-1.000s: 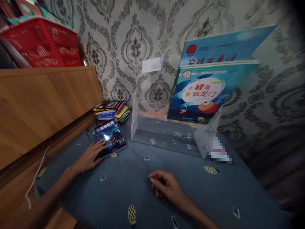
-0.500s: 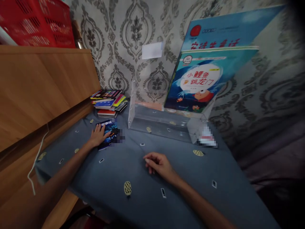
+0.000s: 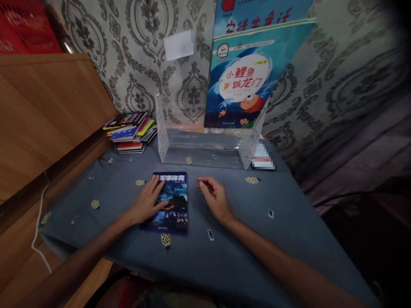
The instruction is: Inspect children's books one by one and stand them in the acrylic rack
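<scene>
Left hand (image 3: pixel 149 201) spread flat, hiding the left part of the dark-blue book (image 3: pixel 176 201) on the surface (image 3: pixel 250 252); right hand (image 3: pixel 215 199) curled narrow beside it.
Red basket (image 3: pixel 25 30) cut off; pixelated object (image 3: pixel 262 159) unreadable.

Dark blue book (image 3: pixel 176 205), pineapple-patterned grey-blue tablecloth (image 3: pixel 237 265), red basket (image 3: pixel 25 28)

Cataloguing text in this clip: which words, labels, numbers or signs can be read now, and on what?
"军事体育": dark blue book under the left hand.
"小鲤鱼跳龙门": teal book on the clear stand.
"安徒生童话": blue book behind it, partly covered.
Too small or blurred: smaller cover print, stacked books, tablecloth tags, pixelated item.
Red basket: lettering cut off.
</scene>
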The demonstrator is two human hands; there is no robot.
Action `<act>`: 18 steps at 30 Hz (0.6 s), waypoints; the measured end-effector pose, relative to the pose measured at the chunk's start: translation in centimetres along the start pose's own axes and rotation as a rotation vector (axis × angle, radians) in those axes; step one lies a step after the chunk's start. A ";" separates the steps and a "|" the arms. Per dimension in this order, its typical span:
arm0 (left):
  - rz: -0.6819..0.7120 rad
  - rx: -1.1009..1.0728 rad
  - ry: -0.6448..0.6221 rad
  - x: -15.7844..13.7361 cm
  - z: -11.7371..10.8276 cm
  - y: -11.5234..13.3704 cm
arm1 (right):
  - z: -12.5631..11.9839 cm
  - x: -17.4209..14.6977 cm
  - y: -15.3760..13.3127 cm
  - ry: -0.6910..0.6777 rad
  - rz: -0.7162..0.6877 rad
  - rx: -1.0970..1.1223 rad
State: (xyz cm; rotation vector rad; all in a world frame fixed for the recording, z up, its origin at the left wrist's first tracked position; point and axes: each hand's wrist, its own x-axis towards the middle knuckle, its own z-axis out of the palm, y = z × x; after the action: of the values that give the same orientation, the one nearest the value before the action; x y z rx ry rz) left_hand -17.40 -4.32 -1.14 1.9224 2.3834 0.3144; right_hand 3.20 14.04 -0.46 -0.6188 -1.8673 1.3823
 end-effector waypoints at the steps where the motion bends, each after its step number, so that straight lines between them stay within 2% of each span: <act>1: 0.048 -0.027 -0.027 0.7 0.1 1.5 | -0.3 0.2 0.0 0.044 -0.048 -0.048; 3: 0.152 -0.073 -0.061 2.3 0.6 4.6 | -1.0 0.6 0.0 0.085 -0.140 -0.140; 6: 0.291 -0.116 -0.064 4.9 1.6 8.2 | -2.4 1.6 0.1 0.063 -0.243 -0.283; 9: 0.285 -0.128 -0.037 6.8 2.5 8.8 | -3.7 2.6 1.1 0.008 -0.285 -0.432; 12: 0.137 -0.087 0.026 7.3 2.7 5.5 | -4.5 3.4 2.6 -0.058 -0.231 -0.538; 14: 0.015 -0.022 0.075 6.7 2.1 1.7 | -4.9 3.7 3.4 -0.086 -0.197 -0.576; 18: -0.312 0.129 0.090 4.1 -0.1 -6.6 | -5.6 4.1 4.0 -0.081 -0.182 -0.613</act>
State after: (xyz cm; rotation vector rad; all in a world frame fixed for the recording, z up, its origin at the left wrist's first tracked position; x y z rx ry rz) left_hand -24.61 -1.71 -1.97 1.5737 2.7728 0.2370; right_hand 4.90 21.67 -2.24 -0.6674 -2.3617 0.7152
